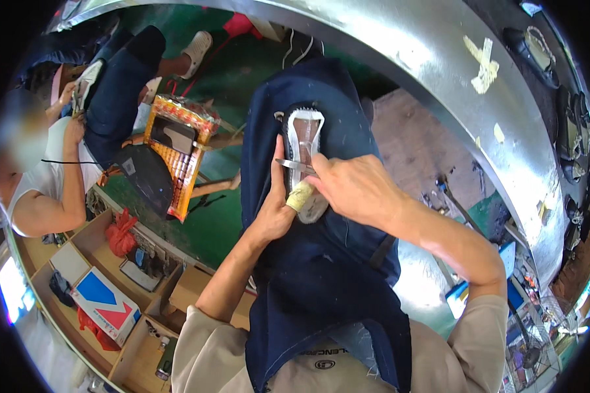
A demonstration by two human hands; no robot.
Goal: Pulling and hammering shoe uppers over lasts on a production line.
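Observation:
A shoe [306, 124] lies with its underside up on the dark blue apron [265, 124] over my lap. Its edge is dark, with a white lining folded inward around a brownish-grey middle. My left hand [276, 208] grips the shoe's near part from the left side, fingers along its edge. Yellow tape [299, 195] is wrapped around the left thumb. Closed in my right hand [354, 187] is a narrow metal blade [292, 166], which points left across the shoe's middle. Its handle is hidden in my fingers.
A curved metal bench [400, 39] arcs from behind to the right, with dark shoes [567, 124] beyond. At left a seated person [46, 170] holds another shoe [87, 85], near a woven stool [177, 167] bearing a phone [172, 135]. A divided wooden tray [92, 232] sits lower left.

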